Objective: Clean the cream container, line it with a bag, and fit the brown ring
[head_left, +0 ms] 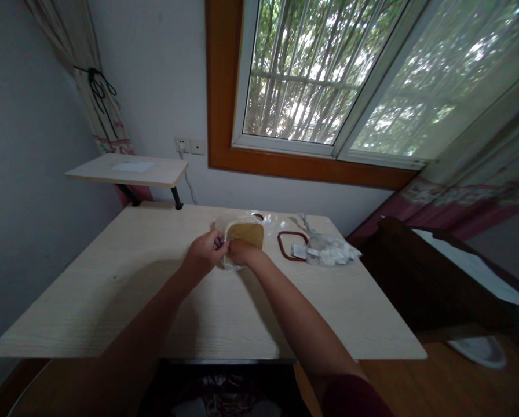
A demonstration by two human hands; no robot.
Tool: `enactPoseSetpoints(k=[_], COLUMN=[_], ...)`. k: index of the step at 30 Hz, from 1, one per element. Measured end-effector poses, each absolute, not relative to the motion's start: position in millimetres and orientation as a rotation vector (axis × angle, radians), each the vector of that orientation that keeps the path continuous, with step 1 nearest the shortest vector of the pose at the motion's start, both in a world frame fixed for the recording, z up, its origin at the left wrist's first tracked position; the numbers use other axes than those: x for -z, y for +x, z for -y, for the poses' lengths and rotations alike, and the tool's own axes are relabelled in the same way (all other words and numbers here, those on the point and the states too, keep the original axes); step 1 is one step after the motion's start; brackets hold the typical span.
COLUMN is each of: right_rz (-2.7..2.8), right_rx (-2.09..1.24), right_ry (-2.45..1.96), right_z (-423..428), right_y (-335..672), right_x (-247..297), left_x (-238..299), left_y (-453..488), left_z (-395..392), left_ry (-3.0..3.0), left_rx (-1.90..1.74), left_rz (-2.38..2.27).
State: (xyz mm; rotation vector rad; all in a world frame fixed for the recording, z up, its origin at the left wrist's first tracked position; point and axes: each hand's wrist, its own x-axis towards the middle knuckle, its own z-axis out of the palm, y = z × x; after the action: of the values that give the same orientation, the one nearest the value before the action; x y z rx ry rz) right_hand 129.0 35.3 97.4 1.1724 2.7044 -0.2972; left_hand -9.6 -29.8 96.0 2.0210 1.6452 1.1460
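My left hand (204, 253) is closed, with thumb and fingers pinched together at the left edge of a clear, rounded-square plastic piece (229, 221). It could be a wrapper or a container; I cannot tell which. A tan-brown rounded panel (253, 231) shows within it. My right hand (241, 253) lies over the near part of this panel, its fingers bent toward the left hand. The right fingertips are mostly hidden, and what they grip is too small to make out. Both hands nearly meet just above the table.
To the right, a reddish-brown rounded-square frame (280, 246) lies beside a clear plastic bag (333, 250) with whitish contents and a small white label (299, 251). A raised shelf (164, 168) stands at the back left of the pale table (155, 324). Behind are a wall and window.
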Motion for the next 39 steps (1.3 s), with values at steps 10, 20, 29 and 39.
enactPoseSetpoints(k=[10,20,29,39], right_rz=[-2.835,-3.305,-3.328,-3.400], right_rx=[0.324,0.182,-0.185,-0.346], right_ry=[1.340,1.080,0.863,0.912], right_z=[-8,18,13,6], right_y=[152,227,229,222], right_x=[-118,-131,-99,-87], left_x=[-95,-97,-98,-115], left_y=[-18,-36,-47,-47], left_z=[25,22,20,30], left_ry=[1.934,1.861,1.800,2.133], left_rx=[-1.223,-1.246,-1.240,-1.494], left_rz=[-1.721,-1.787,-1.777,-1.791])
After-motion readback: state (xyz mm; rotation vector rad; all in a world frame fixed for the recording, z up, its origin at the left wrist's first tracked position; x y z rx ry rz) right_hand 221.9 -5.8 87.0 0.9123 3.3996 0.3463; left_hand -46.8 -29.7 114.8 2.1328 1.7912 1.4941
